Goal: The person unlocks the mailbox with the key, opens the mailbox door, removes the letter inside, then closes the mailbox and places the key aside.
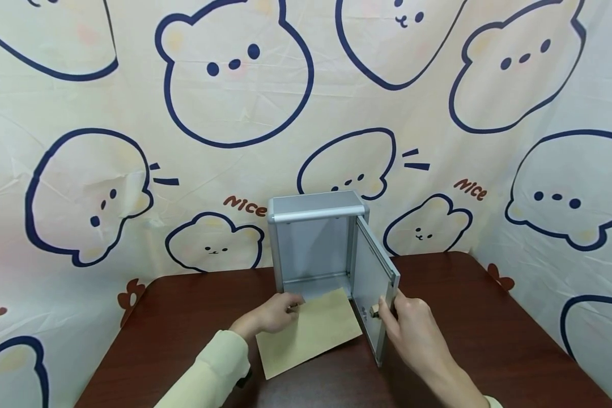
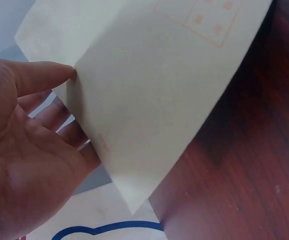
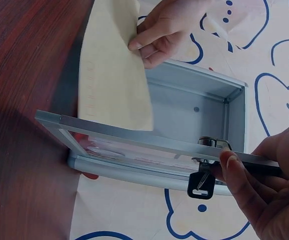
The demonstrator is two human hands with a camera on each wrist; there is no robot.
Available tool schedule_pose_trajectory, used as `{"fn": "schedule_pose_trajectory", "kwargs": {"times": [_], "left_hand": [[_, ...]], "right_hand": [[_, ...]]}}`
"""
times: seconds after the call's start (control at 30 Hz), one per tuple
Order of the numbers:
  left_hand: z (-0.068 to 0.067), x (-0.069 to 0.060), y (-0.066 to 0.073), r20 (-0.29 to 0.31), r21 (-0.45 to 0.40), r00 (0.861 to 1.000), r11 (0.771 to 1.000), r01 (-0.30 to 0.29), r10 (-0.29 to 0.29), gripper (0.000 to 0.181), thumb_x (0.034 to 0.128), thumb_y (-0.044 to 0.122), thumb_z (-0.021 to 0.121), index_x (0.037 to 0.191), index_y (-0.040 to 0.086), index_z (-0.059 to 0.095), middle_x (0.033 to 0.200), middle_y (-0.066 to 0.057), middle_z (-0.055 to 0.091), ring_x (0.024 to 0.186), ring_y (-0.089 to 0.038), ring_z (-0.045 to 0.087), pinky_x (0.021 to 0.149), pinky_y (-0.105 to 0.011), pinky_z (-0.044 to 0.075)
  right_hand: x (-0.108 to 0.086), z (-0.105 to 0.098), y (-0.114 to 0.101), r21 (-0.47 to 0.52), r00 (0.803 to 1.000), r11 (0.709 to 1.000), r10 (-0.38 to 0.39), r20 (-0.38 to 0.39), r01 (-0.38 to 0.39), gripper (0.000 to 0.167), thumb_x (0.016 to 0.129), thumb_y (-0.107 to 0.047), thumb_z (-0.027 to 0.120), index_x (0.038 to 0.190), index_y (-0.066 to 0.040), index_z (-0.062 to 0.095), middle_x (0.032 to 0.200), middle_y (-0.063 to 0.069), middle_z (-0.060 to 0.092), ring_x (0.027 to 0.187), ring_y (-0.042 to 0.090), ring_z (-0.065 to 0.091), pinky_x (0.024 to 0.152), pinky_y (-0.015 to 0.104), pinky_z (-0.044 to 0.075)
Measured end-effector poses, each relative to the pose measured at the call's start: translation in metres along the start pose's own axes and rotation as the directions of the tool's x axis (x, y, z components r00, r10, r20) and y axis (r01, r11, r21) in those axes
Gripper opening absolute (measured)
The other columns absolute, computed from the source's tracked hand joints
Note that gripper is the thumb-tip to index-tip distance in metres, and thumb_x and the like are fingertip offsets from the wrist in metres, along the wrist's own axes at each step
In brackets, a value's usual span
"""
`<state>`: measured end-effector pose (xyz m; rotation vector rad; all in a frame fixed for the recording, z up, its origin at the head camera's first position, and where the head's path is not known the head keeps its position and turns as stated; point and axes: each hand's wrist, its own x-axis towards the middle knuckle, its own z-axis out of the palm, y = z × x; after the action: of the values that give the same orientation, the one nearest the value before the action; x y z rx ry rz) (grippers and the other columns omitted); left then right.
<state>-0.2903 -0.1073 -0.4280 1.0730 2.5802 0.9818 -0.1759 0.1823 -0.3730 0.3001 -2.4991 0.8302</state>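
Note:
A pale tan envelope (image 1: 313, 334) with red printed squares (image 2: 209, 20) is pinched along one edge by my left hand (image 1: 272, 313), thumb on one face and fingers behind. It slants at the mouth of a grey metal box (image 1: 318, 211), its far corner near the opening. My right hand (image 1: 419, 334) grips the free edge of the box's swung-open door (image 1: 372, 283). Close to those fingers, a lock (image 3: 208, 142) sits on the door's inner side, and a black-headed key (image 3: 201, 185) hangs on its outer side. The door hides some right-hand fingers in the head view.
The box stands near the back of a dark reddish-brown table (image 1: 194, 317). Behind and on both sides hangs a pale cloth (image 1: 234, 113) printed with blue-outlined cartoon bears. The opened door sticks out toward the front on the right.

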Motion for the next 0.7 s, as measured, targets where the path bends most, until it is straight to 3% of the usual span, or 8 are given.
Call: {"fn": "schedule_pose_trajectory", "kwargs": {"times": [0.17,0.4,0.57,0.7], "left_hand": [[0.007,0.001,0.000,0.022,0.013,1.000,1.000,0.009,-0.009,0.024,0.0947,-0.008,0.055,0.101,0.008,0.070,0.089,0.000,0.060,0.071,-0.009,0.046,0.065,-0.026,0.040],[0.017,0.005,-0.001,0.025,0.053,1.000,0.998,-0.013,0.012,0.025,0.0900,-0.011,0.055,0.101,0.005,0.072,0.084,0.001,0.059,0.069,-0.007,0.045,0.064,-0.024,0.040],[0.025,0.008,-0.001,0.006,0.085,1.000,0.996,-0.019,0.019,0.027,0.0887,-0.011,0.059,0.107,0.002,0.074,0.098,-0.004,0.070,0.081,-0.008,0.052,0.074,-0.026,0.047],[0.031,0.009,0.000,0.022,0.098,1.000,0.995,0.006,-0.008,0.029,0.0893,-0.009,0.060,0.112,0.002,0.073,0.107,-0.006,0.071,0.085,-0.011,0.053,0.078,-0.027,0.048]], "right_hand": [[0.000,0.001,0.000,-0.002,1.000,1.000,-0.007,-0.005,0.007,0.027,0.100,-0.007,0.063,0.074,-0.013,0.056,0.053,-0.013,0.034,0.044,-0.001,0.029,0.038,0.021,0.031],[0.000,0.002,0.001,-0.005,1.000,1.000,-0.018,-0.013,0.018,0.026,0.100,-0.007,0.062,0.075,-0.013,0.057,0.053,-0.013,0.033,0.045,-0.002,0.028,0.038,0.021,0.030],[0.001,0.002,0.001,-0.006,1.000,1.000,-0.010,-0.005,0.010,0.022,0.101,-0.008,0.062,0.079,-0.011,0.060,0.053,-0.012,0.033,0.044,-0.001,0.028,0.037,0.021,0.030],[0.001,0.002,0.001,-0.014,1.000,1.000,-0.021,-0.013,0.021,0.018,0.100,-0.008,0.062,0.083,-0.008,0.063,0.053,-0.013,0.033,0.044,-0.002,0.027,0.038,0.021,0.028]]}}
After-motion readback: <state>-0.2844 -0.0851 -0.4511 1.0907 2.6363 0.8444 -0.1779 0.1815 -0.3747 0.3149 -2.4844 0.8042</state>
